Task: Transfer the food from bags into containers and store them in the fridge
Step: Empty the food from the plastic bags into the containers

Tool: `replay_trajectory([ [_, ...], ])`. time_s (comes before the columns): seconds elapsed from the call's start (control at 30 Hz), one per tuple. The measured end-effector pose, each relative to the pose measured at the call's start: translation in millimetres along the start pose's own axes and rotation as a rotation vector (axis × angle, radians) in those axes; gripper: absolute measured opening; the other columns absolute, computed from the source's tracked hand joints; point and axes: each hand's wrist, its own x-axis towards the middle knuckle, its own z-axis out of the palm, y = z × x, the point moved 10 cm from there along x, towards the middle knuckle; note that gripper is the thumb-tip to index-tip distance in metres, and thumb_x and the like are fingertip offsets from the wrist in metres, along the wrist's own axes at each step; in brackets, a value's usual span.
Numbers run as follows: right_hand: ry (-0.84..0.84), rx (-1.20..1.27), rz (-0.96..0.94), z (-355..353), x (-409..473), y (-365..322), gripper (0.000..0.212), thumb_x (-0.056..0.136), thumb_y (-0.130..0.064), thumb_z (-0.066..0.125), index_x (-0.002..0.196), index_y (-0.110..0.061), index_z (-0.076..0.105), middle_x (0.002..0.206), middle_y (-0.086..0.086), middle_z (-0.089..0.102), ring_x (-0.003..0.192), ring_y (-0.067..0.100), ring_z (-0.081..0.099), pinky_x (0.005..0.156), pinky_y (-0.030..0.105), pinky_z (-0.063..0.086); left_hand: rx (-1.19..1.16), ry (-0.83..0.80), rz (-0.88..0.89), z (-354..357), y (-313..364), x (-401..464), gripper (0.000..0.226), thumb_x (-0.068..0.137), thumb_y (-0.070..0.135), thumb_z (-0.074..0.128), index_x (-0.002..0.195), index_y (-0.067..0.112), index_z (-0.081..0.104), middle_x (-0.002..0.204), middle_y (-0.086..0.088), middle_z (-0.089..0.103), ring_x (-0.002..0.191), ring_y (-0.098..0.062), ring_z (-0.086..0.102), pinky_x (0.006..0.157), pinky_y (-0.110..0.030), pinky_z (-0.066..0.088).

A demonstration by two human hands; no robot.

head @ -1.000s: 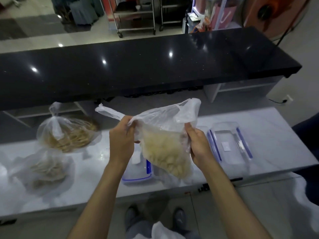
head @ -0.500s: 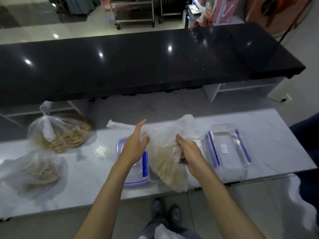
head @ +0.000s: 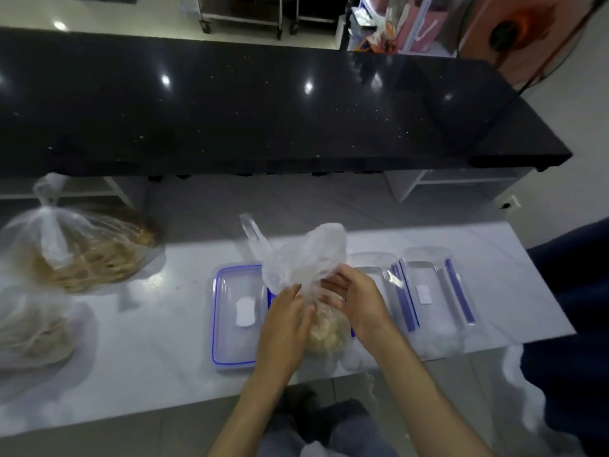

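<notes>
A clear plastic bag (head: 304, 257) with pale food pieces (head: 329, 333) in its bottom sits low on the white worktop (head: 164, 341), over a blue-clipped container that it mostly hides. My left hand (head: 285, 324) grips the bag's left side. My right hand (head: 361, 300) holds the plastic at the neck from the right. A blue-rimmed clear lid (head: 230, 311) lies flat just left of the bag. Two clear containers with blue clips (head: 431, 291) stand to the right.
Two tied bags of brownish food lie at the left, one at the back (head: 82, 255) and one nearer the front edge (head: 33, 328). A raised black counter (head: 263, 110) runs along the back. A person in dark clothing (head: 576, 291) stands at the right edge.
The bag has come down from mid-air onto the worktop between the lid and the containers. Both hands have closed in together at its neck.
</notes>
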Motion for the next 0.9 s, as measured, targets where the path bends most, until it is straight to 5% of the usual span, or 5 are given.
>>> replay_trajectory([
  [0.13, -0.004, -0.671, -0.409, -32, -16, -10, 0.024, 0.103, -0.016, 0.061, 0.122, -0.028, 0.07, 0.125, -0.011, 0.069, 0.123, 0.012, 0.062, 0.099, 0.027, 0.055, -0.14, 0.102, -0.057, -11, -6, 5, 0.023, 0.108, 0.036, 0.05, 0.115, 0.032, 0.071, 0.116, 0.019, 0.07, 0.109, 0.003, 0.063, 0.097, -0.027, 0.054],
  [0.27, -0.203, -0.95, -0.316, -50, -22, 37, 0.049, 0.09, -0.053, 0.066, 0.137, -0.045, 0.056, 0.138, -0.027, 0.054, 0.134, 0.002, 0.05, 0.11, 0.027, 0.044, -0.329, 0.136, -0.163, -20, -3, 3, 0.021, 0.107, 0.026, 0.055, 0.096, 0.035, 0.069, 0.093, 0.015, 0.072, 0.089, 0.009, 0.066, 0.072, -0.01, 0.052],
  [0.53, -0.076, -0.911, -0.468, -51, -11, 26, 0.018, 0.094, -0.049, 0.067, 0.095, -0.033, 0.075, 0.098, -0.018, 0.069, 0.097, 0.009, 0.066, 0.084, 0.033, 0.055, -0.391, 0.11, -0.181, -23, 8, -4, 0.016, 0.1, 0.033, 0.065, 0.086, 0.035, 0.073, 0.088, 0.002, 0.078, 0.085, -0.01, 0.074, 0.079, -0.041, 0.063],
  [0.73, 0.084, -0.73, -0.512, -45, -7, 18, 0.025, 0.097, -0.034, 0.07, 0.074, -0.023, 0.065, 0.074, -0.006, 0.064, 0.071, 0.015, 0.061, 0.066, 0.036, 0.052, -0.19, -0.227, 0.001, 5, 24, -21, 0.064, 0.084, 0.056, 0.08, 0.138, 0.054, 0.046, 0.138, 0.028, 0.053, 0.129, 0.005, 0.052, 0.101, -0.017, 0.048],
  [0.9, 0.112, -0.703, -0.573, -30, -11, 2, 0.032, 0.099, -0.033, 0.067, 0.069, -0.026, 0.058, 0.069, -0.007, 0.059, 0.067, 0.014, 0.056, 0.063, 0.04, 0.05, -0.179, -0.172, 0.08, -7, 33, -20, 0.035, 0.102, 0.035, 0.063, 0.123, 0.063, 0.057, 0.126, 0.044, 0.058, 0.123, 0.008, 0.057, 0.101, -0.011, 0.045],
])
